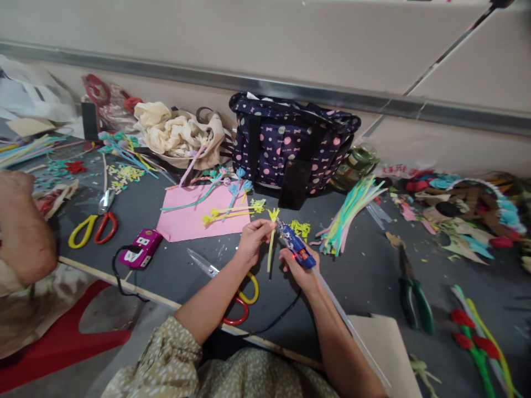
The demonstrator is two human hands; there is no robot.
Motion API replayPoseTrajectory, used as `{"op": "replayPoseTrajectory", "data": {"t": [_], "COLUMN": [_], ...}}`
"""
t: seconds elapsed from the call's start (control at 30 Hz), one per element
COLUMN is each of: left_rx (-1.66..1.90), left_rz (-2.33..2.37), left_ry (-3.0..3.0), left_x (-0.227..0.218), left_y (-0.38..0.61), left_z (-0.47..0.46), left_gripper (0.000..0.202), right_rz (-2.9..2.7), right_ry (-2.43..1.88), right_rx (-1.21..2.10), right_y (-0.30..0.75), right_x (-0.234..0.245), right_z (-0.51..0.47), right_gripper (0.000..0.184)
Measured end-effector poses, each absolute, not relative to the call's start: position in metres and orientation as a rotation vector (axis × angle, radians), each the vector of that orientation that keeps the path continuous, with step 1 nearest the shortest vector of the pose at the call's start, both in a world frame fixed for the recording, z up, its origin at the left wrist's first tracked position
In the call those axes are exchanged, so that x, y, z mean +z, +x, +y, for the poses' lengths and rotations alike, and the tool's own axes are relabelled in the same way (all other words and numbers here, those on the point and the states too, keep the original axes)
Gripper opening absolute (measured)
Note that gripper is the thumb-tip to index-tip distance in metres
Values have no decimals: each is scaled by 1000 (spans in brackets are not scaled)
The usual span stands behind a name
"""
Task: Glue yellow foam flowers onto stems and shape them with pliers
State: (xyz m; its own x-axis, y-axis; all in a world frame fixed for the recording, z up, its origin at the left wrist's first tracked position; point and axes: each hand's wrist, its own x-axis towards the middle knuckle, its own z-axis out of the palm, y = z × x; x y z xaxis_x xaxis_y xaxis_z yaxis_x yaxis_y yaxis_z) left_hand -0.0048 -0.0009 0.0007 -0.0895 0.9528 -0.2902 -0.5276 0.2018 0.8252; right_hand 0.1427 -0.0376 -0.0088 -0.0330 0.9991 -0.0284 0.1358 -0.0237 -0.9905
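Between the fingertips of my left hand (254,241) is a yellow pipe-cleaner flower (271,232), its stem hanging down and its petals spread at the top. My right hand (305,271) is wrapped round a blue glue gun (296,243) with a small red light and a long clear glue stick out of its back. The gun's nozzle points at the flower head, very close to it; whether they touch I cannot tell. Behind my hands lie small yellow pieces (300,228). Finished-looking yellow flowers (226,213) rest on a pink sheet (194,224).
Scissors (249,290) lie under my left forearm, near the table edge. A purple power socket (141,247) sits left, pliers (410,298) right. Pipe cleaners (348,213), a phone (294,185) and a dark patterned bag (286,138) stand behind. Another person's arm (25,226) is at far left.
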Motion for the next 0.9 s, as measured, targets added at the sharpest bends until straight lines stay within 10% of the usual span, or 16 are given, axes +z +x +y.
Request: {"op": "replayPoseTrajectory", "data": {"t": [0.9], "left_rx": [1387], "left_rz": [1073], "left_ry": [601], "left_x": [0], "left_y": [-3], "left_z": [-1], "left_gripper": [22], "right_rz": [-1493], "right_ry": [-1377], "right_rx": [938], "right_y": [148], "right_x": [-13], "right_z": [-34], "right_gripper": [29]}}
